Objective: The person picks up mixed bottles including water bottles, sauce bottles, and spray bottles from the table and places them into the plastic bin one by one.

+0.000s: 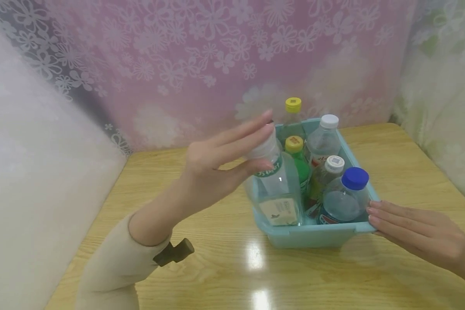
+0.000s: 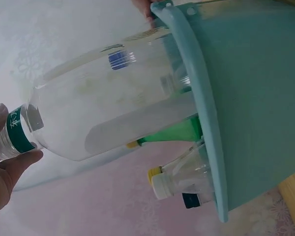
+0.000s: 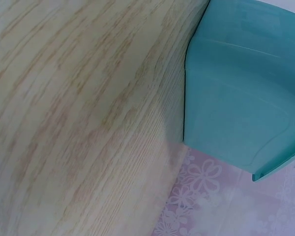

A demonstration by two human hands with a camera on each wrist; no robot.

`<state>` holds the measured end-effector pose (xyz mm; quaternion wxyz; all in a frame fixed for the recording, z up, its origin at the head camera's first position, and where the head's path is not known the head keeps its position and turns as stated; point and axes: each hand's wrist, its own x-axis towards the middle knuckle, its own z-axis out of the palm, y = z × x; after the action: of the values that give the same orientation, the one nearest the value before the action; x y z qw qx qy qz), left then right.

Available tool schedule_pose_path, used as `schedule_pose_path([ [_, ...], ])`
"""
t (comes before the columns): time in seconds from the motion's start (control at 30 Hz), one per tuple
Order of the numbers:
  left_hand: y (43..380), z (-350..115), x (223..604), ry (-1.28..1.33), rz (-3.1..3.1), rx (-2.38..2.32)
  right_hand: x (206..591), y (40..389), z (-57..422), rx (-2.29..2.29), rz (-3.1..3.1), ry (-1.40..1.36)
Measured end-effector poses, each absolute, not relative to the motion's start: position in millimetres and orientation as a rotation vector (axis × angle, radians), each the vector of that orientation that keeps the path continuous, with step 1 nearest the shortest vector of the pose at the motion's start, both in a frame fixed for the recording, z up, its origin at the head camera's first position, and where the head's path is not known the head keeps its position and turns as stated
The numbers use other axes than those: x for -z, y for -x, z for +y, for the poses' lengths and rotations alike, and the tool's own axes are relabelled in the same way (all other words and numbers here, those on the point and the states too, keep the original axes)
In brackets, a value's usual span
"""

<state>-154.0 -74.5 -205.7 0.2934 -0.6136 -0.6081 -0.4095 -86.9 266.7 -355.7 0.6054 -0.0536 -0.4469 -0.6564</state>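
By the neck, my left hand (image 1: 224, 159) grips a large clear plastic bottle (image 1: 280, 185) with a green neck band. The bottle's lower part is inside the light blue plastic bin (image 1: 310, 239), tilted against its left side. In the left wrist view, the left hand's (image 2: 5, 172) thumb and fingers pinch the bottle neck below the green band (image 2: 19, 129). My right hand (image 1: 422, 228) rests on the bin's front right corner with its fingers straight. The right wrist view shows only the bin's outer wall (image 3: 236, 103), not that hand.
Several other bottles stand in the bin: one with a blue cap (image 1: 354, 178), a green one (image 1: 302, 170), a tall yellow-capped one (image 1: 293, 105) and white-capped ones (image 1: 329, 122). The bin stands on a wooden table (image 1: 209, 275) before a flowered pink curtain (image 1: 201, 77).
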Motion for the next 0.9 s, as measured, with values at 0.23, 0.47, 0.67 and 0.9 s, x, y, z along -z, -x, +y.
schedule_pose_path([
  [0.23,156,-59,230,1.745,-1.758,0.901,357,92,266,1.355,-1.155,-0.002],
  [0.47,158,-50,260,1.759,-1.793,0.758,359,92,265,1.222,-1.269,-0.127],
  [0.67,161,-47,277,1.748,-1.767,0.727,359,92,262,1.263,-1.207,-0.053],
  [0.9,161,-48,280,1.649,-1.811,0.702,353,83,265,1.889,-0.613,0.484],
])
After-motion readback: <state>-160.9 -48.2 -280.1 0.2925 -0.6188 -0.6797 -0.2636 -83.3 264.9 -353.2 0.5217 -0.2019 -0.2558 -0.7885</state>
